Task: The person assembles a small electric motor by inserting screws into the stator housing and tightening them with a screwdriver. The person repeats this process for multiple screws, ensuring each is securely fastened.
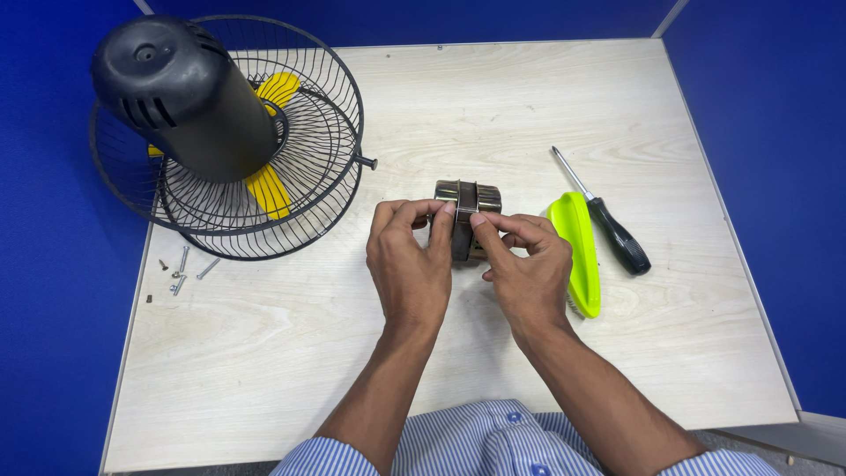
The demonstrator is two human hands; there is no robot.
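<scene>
Both hands at centre of table (pixel 529 106): left hand (pixel 410 264) and right hand (pixel 527 273) closed around small dark metal motor block (pixel 467 201), fingertips pinching its top edge from either side, thumbs behind. Held upright, just above the wood, close to the body, prob. for a steady two-sided grip and a clear look at the seam down its middle. Lower half hidden by fingers; can't tell if it rests on the surface. Black-handled screwdriver (pixel 608 220) laid just right of right hand, tip pointing away, handle near, within easy reach. Yellow-green fan blade (pixel 577 251) beside it, touching right hand's edge, set down out of the way. Far left: black wire fan cage w/ motor housing (pixel 189 97), tipped on its face at table corner, yellow blades still inside. Loose screws (pixel 181 269) grouped near left edge below cage, kept apart from work area, presumably so none roll off or get lost. Striped shirt cuffs at bottom.
</scene>
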